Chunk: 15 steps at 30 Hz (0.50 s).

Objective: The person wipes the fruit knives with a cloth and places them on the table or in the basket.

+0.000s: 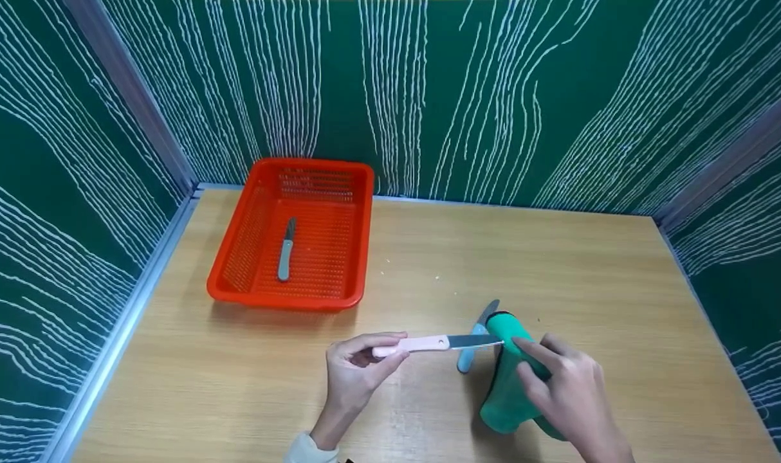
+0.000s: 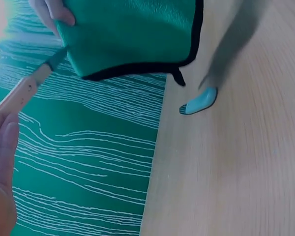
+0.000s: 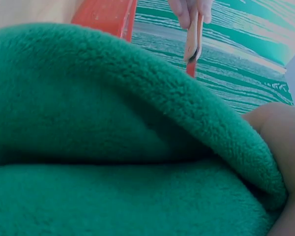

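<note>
My left hand (image 1: pixel 358 376) pinches the pale pink handle of a small paring knife (image 1: pixel 419 344), its blade pointing right. The blade tip meets the upper part of a green cloth (image 1: pixel 509 399) with black edging, which hangs folded from my right hand (image 1: pixel 577 389). Thumb and fingers of that hand grip the cloth around the blade tip. On the table behind the cloth lies a second knife (image 1: pixel 466 360) with a light blue handle, partly covered in the head view. Fluffy green folds of the cloth (image 3: pixel 113 123) fill most of the right wrist view.
A red plastic basket (image 1: pixel 287 301) stands at the back left of the wooden table (image 1: pixel 545 257). Inside it lies a knife (image 1: pixel 285 257) with a grey-blue handle. Green panels (image 1: pixel 339 83) with white wavy lines enclose the table at the back and sides.
</note>
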Each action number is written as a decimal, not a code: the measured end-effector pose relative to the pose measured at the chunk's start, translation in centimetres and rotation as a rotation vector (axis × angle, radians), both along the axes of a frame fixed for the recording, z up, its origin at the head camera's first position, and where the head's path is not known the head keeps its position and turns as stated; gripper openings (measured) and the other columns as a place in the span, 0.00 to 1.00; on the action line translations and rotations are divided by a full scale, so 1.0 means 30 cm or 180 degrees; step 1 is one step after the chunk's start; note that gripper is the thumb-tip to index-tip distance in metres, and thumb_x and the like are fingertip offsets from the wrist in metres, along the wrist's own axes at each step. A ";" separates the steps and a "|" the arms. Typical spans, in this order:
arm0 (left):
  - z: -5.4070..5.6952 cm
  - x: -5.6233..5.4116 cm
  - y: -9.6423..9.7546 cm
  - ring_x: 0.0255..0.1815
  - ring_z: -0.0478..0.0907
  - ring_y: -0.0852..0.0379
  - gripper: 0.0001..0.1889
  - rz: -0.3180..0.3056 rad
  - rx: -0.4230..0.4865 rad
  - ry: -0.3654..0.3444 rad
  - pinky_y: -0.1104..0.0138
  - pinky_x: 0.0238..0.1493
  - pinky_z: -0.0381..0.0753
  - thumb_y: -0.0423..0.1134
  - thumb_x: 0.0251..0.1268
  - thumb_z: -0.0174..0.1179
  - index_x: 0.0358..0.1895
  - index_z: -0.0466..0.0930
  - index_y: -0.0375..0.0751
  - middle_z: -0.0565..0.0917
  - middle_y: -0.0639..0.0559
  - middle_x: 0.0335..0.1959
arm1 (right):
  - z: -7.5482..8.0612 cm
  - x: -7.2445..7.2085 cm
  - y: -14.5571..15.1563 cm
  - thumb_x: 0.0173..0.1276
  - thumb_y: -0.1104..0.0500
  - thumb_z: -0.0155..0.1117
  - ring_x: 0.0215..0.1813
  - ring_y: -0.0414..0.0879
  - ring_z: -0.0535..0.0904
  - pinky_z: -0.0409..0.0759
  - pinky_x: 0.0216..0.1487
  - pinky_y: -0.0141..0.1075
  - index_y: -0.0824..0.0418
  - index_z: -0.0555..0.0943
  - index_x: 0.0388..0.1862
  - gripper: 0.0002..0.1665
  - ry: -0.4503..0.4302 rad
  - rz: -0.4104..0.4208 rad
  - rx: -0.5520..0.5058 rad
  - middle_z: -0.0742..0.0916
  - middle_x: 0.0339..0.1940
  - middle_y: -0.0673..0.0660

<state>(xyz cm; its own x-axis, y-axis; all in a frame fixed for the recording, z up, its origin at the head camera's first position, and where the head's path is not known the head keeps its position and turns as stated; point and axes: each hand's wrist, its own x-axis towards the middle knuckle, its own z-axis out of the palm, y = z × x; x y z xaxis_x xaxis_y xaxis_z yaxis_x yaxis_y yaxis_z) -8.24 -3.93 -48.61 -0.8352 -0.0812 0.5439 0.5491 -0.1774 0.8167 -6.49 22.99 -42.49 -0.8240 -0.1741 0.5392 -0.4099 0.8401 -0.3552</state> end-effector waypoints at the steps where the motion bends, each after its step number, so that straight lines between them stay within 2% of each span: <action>1: -0.001 0.000 -0.001 0.29 0.83 0.58 0.10 0.0021 -0.0018 -0.0003 0.68 0.23 0.84 0.20 0.46 0.68 0.35 0.84 0.27 0.86 0.39 0.33 | 0.001 0.001 0.005 0.47 0.71 0.64 0.15 0.33 0.56 0.55 0.13 0.26 0.62 0.88 0.36 0.16 -0.0026 -0.0024 -0.0009 0.67 0.18 0.42; 5: -0.004 -0.004 -0.002 0.28 0.83 0.59 0.10 0.0063 -0.0058 0.0016 0.67 0.22 0.84 0.19 0.46 0.68 0.35 0.84 0.27 0.86 0.40 0.32 | 0.003 0.007 0.015 0.47 0.72 0.63 0.14 0.34 0.57 0.55 0.13 0.26 0.62 0.88 0.35 0.16 -0.0100 -0.0079 -0.0066 0.67 0.17 0.42; 9: -0.007 -0.009 0.000 0.26 0.84 0.56 0.09 -0.0011 -0.0005 0.0108 0.65 0.21 0.84 0.18 0.47 0.66 0.35 0.84 0.25 0.86 0.39 0.31 | 0.002 0.010 0.019 0.46 0.72 0.63 0.15 0.34 0.57 0.55 0.13 0.27 0.61 0.88 0.36 0.17 -0.0148 -0.0087 -0.0121 0.67 0.17 0.41; 12: -0.007 -0.011 0.002 0.26 0.85 0.52 0.08 -0.0205 0.0163 0.0101 0.61 0.21 0.84 0.17 0.48 0.64 0.34 0.83 0.22 0.85 0.36 0.30 | -0.001 0.011 0.021 0.45 0.73 0.63 0.15 0.33 0.57 0.54 0.13 0.27 0.60 0.88 0.35 0.18 -0.0145 -0.0070 -0.0150 0.68 0.17 0.41; 15: -0.007 -0.012 0.006 0.27 0.85 0.45 0.06 -0.0479 0.0395 -0.0024 0.55 0.25 0.84 0.16 0.52 0.61 0.35 0.80 0.18 0.84 0.32 0.28 | -0.005 0.011 0.026 0.45 0.73 0.63 0.14 0.33 0.56 0.54 0.12 0.27 0.61 0.88 0.35 0.18 -0.0161 -0.0070 -0.0171 0.69 0.17 0.41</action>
<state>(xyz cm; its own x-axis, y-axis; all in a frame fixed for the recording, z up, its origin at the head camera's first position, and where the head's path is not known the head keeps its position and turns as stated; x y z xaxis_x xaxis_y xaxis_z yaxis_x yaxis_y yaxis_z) -8.59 -3.76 -48.84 -0.8470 -0.0212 0.5312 0.5028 -0.3566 0.7874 -6.16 23.78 -42.64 -0.8537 -0.1277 0.5049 -0.3721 0.8279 -0.4198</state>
